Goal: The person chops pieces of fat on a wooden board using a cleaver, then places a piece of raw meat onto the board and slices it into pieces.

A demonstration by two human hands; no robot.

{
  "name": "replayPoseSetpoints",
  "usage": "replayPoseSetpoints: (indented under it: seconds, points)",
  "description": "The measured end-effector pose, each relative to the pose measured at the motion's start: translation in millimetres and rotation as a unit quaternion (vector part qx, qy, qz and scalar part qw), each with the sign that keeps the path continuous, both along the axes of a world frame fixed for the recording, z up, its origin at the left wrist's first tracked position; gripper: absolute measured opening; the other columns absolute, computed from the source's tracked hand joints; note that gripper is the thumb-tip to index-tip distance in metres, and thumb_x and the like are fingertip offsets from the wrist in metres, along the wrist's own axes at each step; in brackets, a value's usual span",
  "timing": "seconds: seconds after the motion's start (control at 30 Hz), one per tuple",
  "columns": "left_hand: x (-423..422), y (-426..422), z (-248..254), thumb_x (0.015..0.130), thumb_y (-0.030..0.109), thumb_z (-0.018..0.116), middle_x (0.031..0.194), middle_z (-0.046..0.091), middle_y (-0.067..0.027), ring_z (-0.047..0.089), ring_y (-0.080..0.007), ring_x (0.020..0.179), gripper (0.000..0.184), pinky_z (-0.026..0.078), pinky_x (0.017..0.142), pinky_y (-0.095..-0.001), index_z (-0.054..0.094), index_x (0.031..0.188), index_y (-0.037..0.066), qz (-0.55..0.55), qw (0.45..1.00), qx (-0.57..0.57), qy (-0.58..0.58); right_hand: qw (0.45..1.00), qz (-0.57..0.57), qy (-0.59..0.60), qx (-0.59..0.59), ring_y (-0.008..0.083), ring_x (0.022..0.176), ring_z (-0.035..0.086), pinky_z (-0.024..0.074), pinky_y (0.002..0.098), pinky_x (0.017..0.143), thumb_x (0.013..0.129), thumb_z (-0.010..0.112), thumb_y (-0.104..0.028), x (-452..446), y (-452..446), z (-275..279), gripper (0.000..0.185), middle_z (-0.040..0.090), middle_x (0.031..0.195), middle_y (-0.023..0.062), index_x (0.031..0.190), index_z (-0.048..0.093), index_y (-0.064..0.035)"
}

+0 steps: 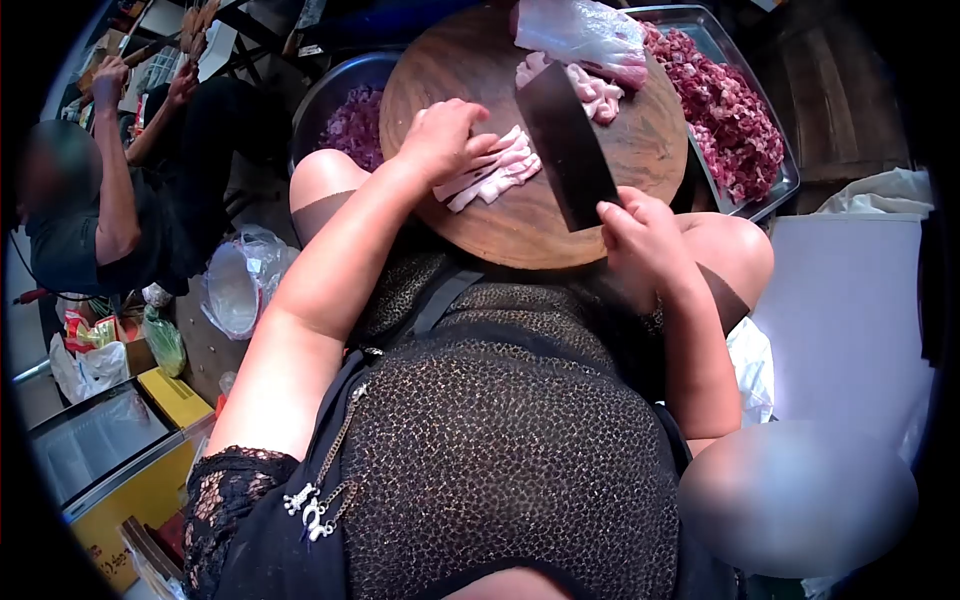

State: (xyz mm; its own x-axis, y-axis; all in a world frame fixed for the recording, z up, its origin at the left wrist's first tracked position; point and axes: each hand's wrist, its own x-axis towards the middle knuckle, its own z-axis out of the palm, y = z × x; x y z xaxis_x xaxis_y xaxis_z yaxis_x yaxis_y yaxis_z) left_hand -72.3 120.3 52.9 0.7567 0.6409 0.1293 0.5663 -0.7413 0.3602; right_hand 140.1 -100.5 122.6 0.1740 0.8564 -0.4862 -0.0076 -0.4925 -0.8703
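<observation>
A dark, broad-bladed cleaver (pixel 565 145) is gripped by its handle in my right hand (pixel 645 235), its blade slanting across the round wooden chopping board (pixel 440 70). My left hand (pixel 450 140) is at the left end of several pale pink strips of fatty meat (pixel 495 175); its fingers are apart and loosely bent, and their undersides are hidden. Beyond the blade lie small pale pieces of meat (pixel 597 95). A large slab of meat with a whitish side (pixel 585 35) rests at the board's far edge.
A metal tray (pixel 785 190) of chopped red meat (pixel 725 110) stands right of the board. Chopped meat (pixel 353 125) fills a metal bowl (pixel 310 100) on the left. Another person (pixel 110 200) sits at the far left, holding brownish items. Plastic bags (pixel 250 275) lie on the floor.
</observation>
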Motion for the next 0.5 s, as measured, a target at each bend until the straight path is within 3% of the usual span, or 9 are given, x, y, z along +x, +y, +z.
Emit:
replayPoseSetpoints:
  seconds: [0.07,0.17,0.27,0.3,0.33,0.4,0.43,0.47,0.5]
  points:
    - [-13.9,2.0,0.0,0.084,0.028,0.069,0.098,0.068,-0.0144,0.066,-0.0287,0.092,0.028,0.052,0.077,-0.0370,0.069,0.099,0.004,-0.016,1.000,0.002,0.024,1.000,0.012,-0.010,-0.019,0.0087,0.051,0.048,0.0378,0.0248,0.045,0.097,0.054,-0.016,-9.9,2.7,0.9,0.015,0.051,0.063,-0.0016,0.090,0.056,-0.0035]
    - [-27.0,-2.1,6.3,0.083,0.023,0.068,0.085,0.070,-0.0138,0.068,-0.0298,0.079,0.025,0.054,0.071,-0.0381,0.069,0.097,0.003,0.016,0.984,-0.164,0.072,0.994,0.049,-0.088,-0.032,0.0141,0.047,0.053,0.0459,0.0320,0.047,0.094,0.048,-0.016,-13.0,10.1,-9.5,0.020,0.054,0.063,0.0044,0.092,0.055,0.0029]
    - [-45.4,-13.4,15.0,0.083,0.025,0.067,0.087,0.070,-0.0148,0.069,-0.0283,0.080,0.025,0.054,0.072,-0.0374,0.070,0.096,0.004,0.060,0.952,-0.291,0.073,0.984,0.091,-0.154,-0.011,0.0119,0.049,0.052,0.0452,0.0302,0.047,0.094,0.048,-0.016,-9.0,13.1,-7.5,0.020,0.051,0.061,0.0030,0.093,0.056,0.0027]
    - [-47.8,-14.7,23.6,0.084,0.028,0.070,0.087,0.070,-0.0142,0.068,-0.0293,0.082,0.026,0.054,0.073,-0.0385,0.071,0.095,0.004,0.090,0.934,-0.330,0.108,0.982,0.090,-0.165,-0.039,0.0239,0.053,0.061,0.0493,0.0375,0.053,0.094,0.050,-0.017,-10.5,14.6,-4.3,0.020,0.059,0.064,0.0122,0.094,0.057,0.0025]
    - [-49.1,-18.6,32.4,0.084,0.028,0.070,0.087,0.070,-0.0142,0.068,-0.0293,0.082,0.026,0.054,0.073,-0.0385,0.071,0.095,0.004,0.087,0.933,-0.331,0.110,0.982,0.087,-0.164,-0.041,0.0239,0.053,0.061,0.0493,0.0375,0.053,0.094,0.050,-0.017,-12.6,13.4,-3.5,0.020,0.059,0.064,0.0122,0.094,0.057,0.0025]
    - [-51.8,-26.7,44.4,0.083,0.029,0.072,0.090,0.069,-0.0126,0.067,-0.0309,0.086,0.027,0.054,0.075,-0.0395,0.071,0.096,0.005,0.111,0.963,-0.089,0.227,0.931,0.133,-0.336,0.055,0.0397,0.068,0.065,0.0510,0.0472,0.064,0.093,0.052,-0.018,-17.4,9.7,-0.8,0.021,0.065,0.076,0.0234,0.097,0.059,0.0014]
    - [-53.4,-31.0,40.0,0.081,0.025,0.074,0.090,0.068,-0.0112,0.066,-0.0317,0.086,0.021,0.054,0.076,-0.0405,0.072,0.093,0.007,0.114,0.974,0.023,0.193,0.905,0.142,-0.395,0.070,0.0460,0.082,0.062,0.0492,0.0529,0.075,0.093,0.052,-0.019,-24.9,7.2,6.9,0.023,0.064,0.087,0.0278,0.101,0.061,0.0000]
    - [-51.3,-28.2,29.0,0.081,0.025,0.074,0.090,0.068,-0.0112,0.066,-0.0317,0.086,0.021,0.054,0.076,-0.0405,0.072,0.093,0.007,0.111,0.975,0.021,0.193,0.885,0.133,-0.436,0.096,0.0426,0.078,0.064,0.0510,0.0515,0.072,0.094,0.051,-0.018,-30.3,1.9,3.5,0.022,0.066,0.083,0.0244,0.104,0.062,-0.0015]
    - [-46.2,-22.6,14.9,0.081,0.020,0.073,0.089,0.067,-0.0113,0.065,-0.0314,0.085,0.017,0.054,0.076,-0.0407,0.071,0.091,0.007,0.027,0.996,0.066,0.047,0.873,0.121,-0.460,0.113,0.0407,0.077,0.065,0.0521,0.0501,0.070,0.094,0.052,-0.018,-37.8,-2.1,3.8,0.022,0.067,0.082,0.0230,0.105,0.062,-0.0020]
